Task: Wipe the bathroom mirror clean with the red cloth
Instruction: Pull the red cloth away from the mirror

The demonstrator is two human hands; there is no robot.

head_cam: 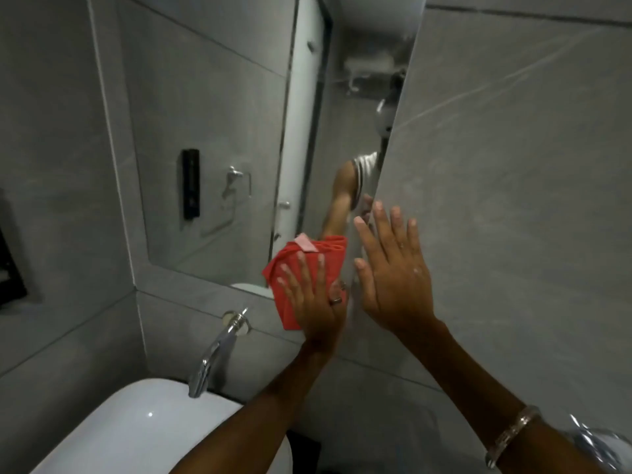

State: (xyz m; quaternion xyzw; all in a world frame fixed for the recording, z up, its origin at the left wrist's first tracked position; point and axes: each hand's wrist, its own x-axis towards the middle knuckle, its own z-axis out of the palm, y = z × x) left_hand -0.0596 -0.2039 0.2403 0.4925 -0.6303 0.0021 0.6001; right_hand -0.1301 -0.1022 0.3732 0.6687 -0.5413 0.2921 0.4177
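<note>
Red cloth (pixel 287 254) is pressed to mirror (pixel 212 148) by L hand (pixel 318 302) w/ straight fingers; R hand (pixel 396 282) is laid open, flat, just beside.

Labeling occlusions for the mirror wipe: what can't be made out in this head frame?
All head view.
1. Bottom right corner of mirror: covered by red cloth and left hand.
2. Top of mirror: cut by top edge.
3. basin: cut by bottom edge.
4. shiny object at right edge: blurred, cut off.
</note>
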